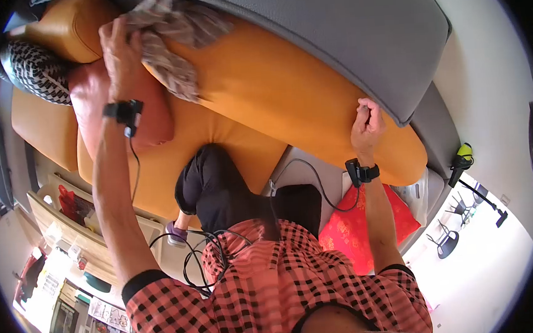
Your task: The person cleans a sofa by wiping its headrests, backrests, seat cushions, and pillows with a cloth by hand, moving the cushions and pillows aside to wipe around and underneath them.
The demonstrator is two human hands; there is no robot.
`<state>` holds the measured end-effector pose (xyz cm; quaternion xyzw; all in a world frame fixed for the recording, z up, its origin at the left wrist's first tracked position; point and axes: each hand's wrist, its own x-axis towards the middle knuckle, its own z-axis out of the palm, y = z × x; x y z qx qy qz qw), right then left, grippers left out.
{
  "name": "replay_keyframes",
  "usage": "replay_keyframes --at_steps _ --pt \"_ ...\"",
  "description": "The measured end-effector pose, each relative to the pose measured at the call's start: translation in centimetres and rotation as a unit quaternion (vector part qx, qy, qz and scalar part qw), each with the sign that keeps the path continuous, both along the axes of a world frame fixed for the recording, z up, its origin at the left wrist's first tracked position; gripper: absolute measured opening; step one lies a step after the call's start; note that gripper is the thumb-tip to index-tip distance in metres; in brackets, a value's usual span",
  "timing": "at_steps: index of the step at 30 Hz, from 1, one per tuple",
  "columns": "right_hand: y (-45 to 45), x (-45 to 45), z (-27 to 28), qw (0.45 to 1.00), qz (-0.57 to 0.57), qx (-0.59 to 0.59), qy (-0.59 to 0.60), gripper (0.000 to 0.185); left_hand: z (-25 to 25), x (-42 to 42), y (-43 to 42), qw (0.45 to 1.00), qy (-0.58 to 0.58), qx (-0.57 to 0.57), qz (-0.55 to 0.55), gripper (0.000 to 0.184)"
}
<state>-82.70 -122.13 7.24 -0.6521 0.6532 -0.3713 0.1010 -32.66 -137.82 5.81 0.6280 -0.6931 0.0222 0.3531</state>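
My left hand [120, 56] is at the upper left, above a pink cushion [153, 115]. Its fingers are bent around the edge of a crumpled grey-brown striped cloth [176, 34]. The cloth lies draped over the orange sofa backrest [261, 87], with one end hanging down its front. On the right, my right hand [366, 127] rests against the same backrest, close to the grey leather edge [356, 33]. Its fingers are curled in, and whatever may be inside them is hidden. Both wrists carry black strapped devices with cables.
A black-and-white patterned cushion [38, 70] leans at the far left. Red cushion [368, 224] lies beneath my right forearm. A loose black cable [192, 256] loops across my lap. A green-and-black cordless device [461, 162] stands at right; a wooden shelf unit [68, 221] is at left.
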Motion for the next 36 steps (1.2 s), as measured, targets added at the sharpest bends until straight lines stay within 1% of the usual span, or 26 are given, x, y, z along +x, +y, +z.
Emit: replay_keyframes --at_steps 1,3,6,8,9,10,11,12,13,14,15,17,18,20,22,23,25,27,28,30,32,33,34,35,36 --pt "0.0 -0.1 0.0 1.0 -0.005 -0.001 0.004 0.014 -1.5 1.8 -1.0 0.999 -0.024 -0.005 0.031 0.038" --pt "0.0 -0.2 0.2 1.0 -0.011 -0.002 0.014 0.015 -5.1 3.2 -1.0 0.992 0.033 0.031 0.12 0.041" --pt "-0.3 0.2 0.3 1.0 -0.018 -0.018 0.018 0.016 -11.3 2.8 0.5 0.961 0.144 -0.02 0.236 0.037" --pt "-0.2 0.4 0.2 0.999 -0.017 -0.026 0.027 0.016 -13.5 1.8 1.8 0.923 0.261 -0.008 0.281 0.038" --pt "-0.3 0.3 0.0 0.999 -0.014 -0.032 0.034 0.015 -13.3 1.2 2.4 0.883 0.381 0.036 0.27 0.039" --pt "-0.1 0.2 -0.3 0.998 -0.014 -0.035 0.042 0.014 -13.0 0.7 3.1 0.826 0.497 0.08 0.255 0.04" --pt "0.0 0.2 -0.4 0.998 -0.015 -0.035 0.047 0.014 -12.5 0.4 3.7 0.752 0.605 0.139 0.222 0.041" --pt "0.0 0.2 -0.3 0.998 -0.017 -0.035 0.053 0.014 -11.5 -0.4 4.3 0.682 0.679 0.188 0.196 0.042" --pt "-0.1 0.2 -0.1 0.997 -0.019 -0.037 0.059 0.014 -10.4 -1.3 5.1 0.635 0.719 0.222 0.176 0.044" --pt "-0.1 0.3 0.0 0.998 -0.02 -0.038 0.04 0.014 -9.4 -2.3 5.9 0.602 0.744 0.241 0.163 0.045" --pt "-0.2 0.5 0.2 0.998 -0.025 -0.041 0.036 0.015 -8.3 -3.2 6.6 0.582 0.758 0.253 0.15 0.047" --pt "-0.2 0.7 0.4 0.998 -0.03 -0.045 0.027 0.015 -8.6 -3.6 7.7 0.592 0.752 0.256 0.134 0.051" --pt "0.1 0.5 0.3 0.999 -0.027 -0.042 0.014 0.016 -9.5 -3.2 8.1 0.61 0.741 0.252 0.124 0.053" --pt "0.0 0.4 0.0 0.998 -0.024 -0.05 0.038 0.017 -17.9 1.3 8.8 0.659 0.694 0.275 0.087 0.061" --pt "-0.1 0.3 -0.4 0.997 -0.02 -0.055 0.049 0.017 -25.2 3.1 12.4 0.746 0.612 0.25 0.08 0.057" --pt "0.0 0.3 -0.5 0.997 -0.018 -0.056 0.046 0.017 -25.5 2.2 12.9 0.771 0.585 0.227 0.11 0.054" --pt "-0.1 0.3 -0.4 0.998 -0.018 -0.056 0.031 0.017 -24.3 -1.6 14.3 0.795 0.55 0.205 0.153 0.05" --pt "-0.1 0.5 -0.2 0.998 -0.016 -0.056 0.006 0.017 -24.8 -6.7 17.0 0.796 0.534 0.242 0.151 0.046" --pt "-0.1 0.5 -0.4 0.998 -0.013 -0.061 0.011 0.018 -25.5 -9.9 19.1 0.79 0.527 0.281 0.138 0.044" --pt "-0.2 0.4 -0.7 0.997 -0.005 -0.073 0.021 0.019 -26.3 -17.3 24.4 0.761 0.506 0.397 0.083 0.04" --pt "-0.1 0.5 -0.7 0.998 -0.005 -0.059 0.014 0.018 -26.5 -25.3 29.4 0.719 0.472 0.51 -0.007 0.036" --pt "0.0 0.5 -0.8 0.999 -0.007 -0.051 0.012 0.018 -26.4 -28.9 31.5 0.698 0.454 0.55 -0.063 0.034" --pt "-0.2 0.7 -0.8 0.997 -0.003 -0.071 0.019 0.019 -26.3 -32.2 33.4 0.677 0.433 0.582 -0.125 0.032" --pt "-0.5 0.9 -0.7 0.996 0.002 -0.089 0.027 0.019 -26.4 -35.3 35.0 0.663 0.407 0.599 -0.191 0.031" --pt "-0.5 0.9 -0.7 0.994 0.008 -0.106 0.035 0.019 -26.8 -38.1 36.3 0.667 0.368 0.59 -0.267 0.029"
